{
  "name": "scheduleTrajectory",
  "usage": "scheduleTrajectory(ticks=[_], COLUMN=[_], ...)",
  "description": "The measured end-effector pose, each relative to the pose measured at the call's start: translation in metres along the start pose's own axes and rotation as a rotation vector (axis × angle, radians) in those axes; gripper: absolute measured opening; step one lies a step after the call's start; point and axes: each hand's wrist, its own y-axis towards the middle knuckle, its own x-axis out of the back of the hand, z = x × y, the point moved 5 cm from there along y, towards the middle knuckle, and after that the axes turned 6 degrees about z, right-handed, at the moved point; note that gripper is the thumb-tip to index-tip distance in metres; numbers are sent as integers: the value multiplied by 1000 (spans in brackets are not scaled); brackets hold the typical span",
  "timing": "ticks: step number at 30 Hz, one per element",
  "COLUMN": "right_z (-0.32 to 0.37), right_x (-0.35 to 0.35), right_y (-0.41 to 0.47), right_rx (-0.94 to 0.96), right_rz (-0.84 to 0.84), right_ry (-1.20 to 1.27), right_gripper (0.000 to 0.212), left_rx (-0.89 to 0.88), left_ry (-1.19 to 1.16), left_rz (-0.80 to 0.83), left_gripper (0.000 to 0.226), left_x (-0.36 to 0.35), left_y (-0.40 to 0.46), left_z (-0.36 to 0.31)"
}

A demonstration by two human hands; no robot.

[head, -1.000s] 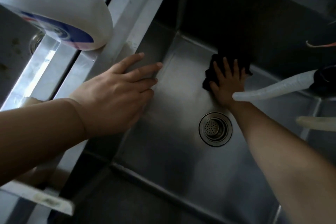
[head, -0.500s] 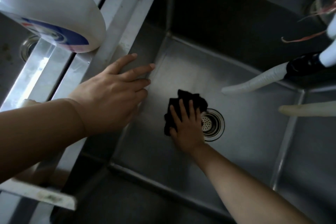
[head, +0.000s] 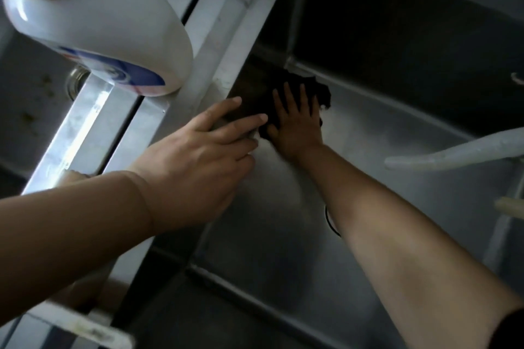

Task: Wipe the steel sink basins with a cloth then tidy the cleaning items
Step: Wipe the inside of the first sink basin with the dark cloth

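Your right hand (head: 297, 125) lies flat and spread on the dark cloth (head: 300, 93), fingers pointing toward the upper edge of the frame, pressing it against the basin (head: 382, 127) floor without clenching it. The cloth sits in the basin's far left corner, just right of centre frame, bunched into an irregular lump; its longer side runs roughly left to right, though its left part blends into the shadowed wall and your palm covers its near part, so you cannot trace the whole outline. Your left hand (head: 198, 156) is open and holds nothing, resting flat on the steel divider rim (head: 224, 37) at centre left, fingertips pointing right and reaching almost to the right hand; whether they touch the cloth is hard to tell. Your right forearm crosses the basin from the lower right, hiding all but a thin dark arc of the drain (head: 330, 221). A white bottle (head: 113, 25) with a blue and red label fills the upper left, cut off by the frame and blurred. A pale hose (head: 453, 153) enters from the right edge, its far end out of frame. A second basin (head: 31, 99) shows dimly at far left.
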Motion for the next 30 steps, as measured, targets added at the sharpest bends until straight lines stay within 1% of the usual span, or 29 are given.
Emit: scheduleTrajectory(ticks=[3,6,11,14,16,18,20,23,27,30], right_z=[-19,-35,-89,-134,-159,-180,-196,-203,-189,-157], right_x=[15,22,16,10,8,6,0,-9,-18,-24], right_y=[24,18,-30,-66,-88,-109,-130,-156,-164,-157], right_rx=[-31,-39,-136,-215,-256,-345,-462,-572,-709,-717], right_rz=[-15,-43,-90,-50,-25,-16,-33,-58,-7,-16], right_ry=[1,12,21,-4,-11,5,58,148,186,196], right_gripper=[72,68,68,71,76,80,72,68,68,69], left_rx=[-3,-5,-16,-25,-25,-20,-18,-20,-26,-25], left_ry=[-23,-32,-45,-24,-16,-17,-14,-11,-8,-6], left_rz=[-6,-14,-51,-73,-82,-76,-56,-48,-54,-54], left_gripper=[32,33,37,37,35,35,38,42,43,43], left_x=[0,1,2,2,2,3,3,2,3,1], left_y=[0,0,1,1,0,1,1,-1,-1,-2], left_z=[1,3,0,-1,-2,-3,-4,-4,-4,-3])
